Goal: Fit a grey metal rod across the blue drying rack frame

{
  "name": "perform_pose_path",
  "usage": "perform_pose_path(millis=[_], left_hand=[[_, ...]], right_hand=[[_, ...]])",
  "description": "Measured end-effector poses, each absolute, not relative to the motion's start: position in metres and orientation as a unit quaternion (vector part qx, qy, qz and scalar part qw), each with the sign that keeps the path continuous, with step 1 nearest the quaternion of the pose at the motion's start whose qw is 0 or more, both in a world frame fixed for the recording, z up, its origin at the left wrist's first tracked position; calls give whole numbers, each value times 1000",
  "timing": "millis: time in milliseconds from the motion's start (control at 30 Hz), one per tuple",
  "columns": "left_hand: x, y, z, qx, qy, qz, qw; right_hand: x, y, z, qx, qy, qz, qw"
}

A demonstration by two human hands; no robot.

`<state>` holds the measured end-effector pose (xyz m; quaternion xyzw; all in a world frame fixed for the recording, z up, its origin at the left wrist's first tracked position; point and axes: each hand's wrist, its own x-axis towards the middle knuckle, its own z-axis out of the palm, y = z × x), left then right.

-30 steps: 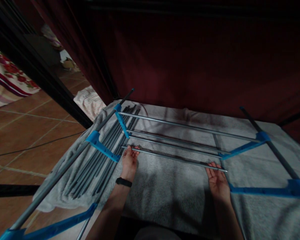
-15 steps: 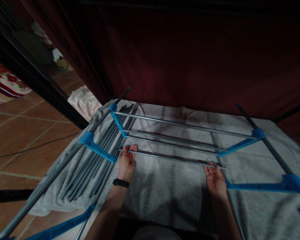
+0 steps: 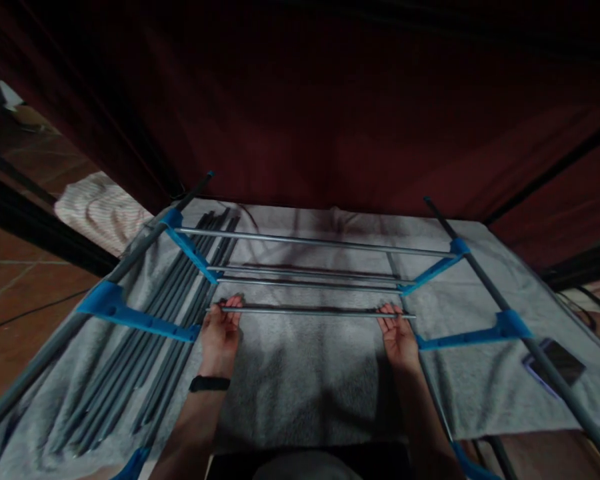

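Note:
A thin metal rod (image 3: 305,311) lies crosswise between my hands, nearly level, above the grey blanket. My left hand (image 3: 221,337), palm up with a dark band on the wrist, holds the rod near its left end. Near the other end, my right hand (image 3: 399,339) holds it with the palm up too. Around them stands a frame of grey tubes with blue plastic brackets. The near left bracket (image 3: 145,320) is beside my left hand, and the near right bracket (image 3: 465,339) is beside my right. Farther back, a metal crossbar (image 3: 310,242) spans the far brackets.
Several loose grey tubes (image 3: 130,353) lie on the blanket (image 3: 320,373) at the left. A phone (image 3: 555,367) rests at the right, partly behind a frame tube. Dark red curtain (image 3: 320,133) hangs behind. A striped cloth (image 3: 100,207) lies at the far left.
The view has swung to the right, bringing the whole phone into sight. Both hands still hold the rod, which now looks more level and slightly farther from the far brackets' lower bars.

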<state>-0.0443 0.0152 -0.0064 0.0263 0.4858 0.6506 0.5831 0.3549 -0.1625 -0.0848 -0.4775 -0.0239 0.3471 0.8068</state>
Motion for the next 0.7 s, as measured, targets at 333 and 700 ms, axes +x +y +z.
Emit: perform_pose_path(millis=[333, 700], left_hand=[[-45, 21, -4, 64, 529, 620, 576], [-44, 13, -9, 123, 521, 579, 615]], right_hand=[[353, -157, -83, -459, 0, 344, 819], [352, -155, -80, -486, 11, 343, 804]])
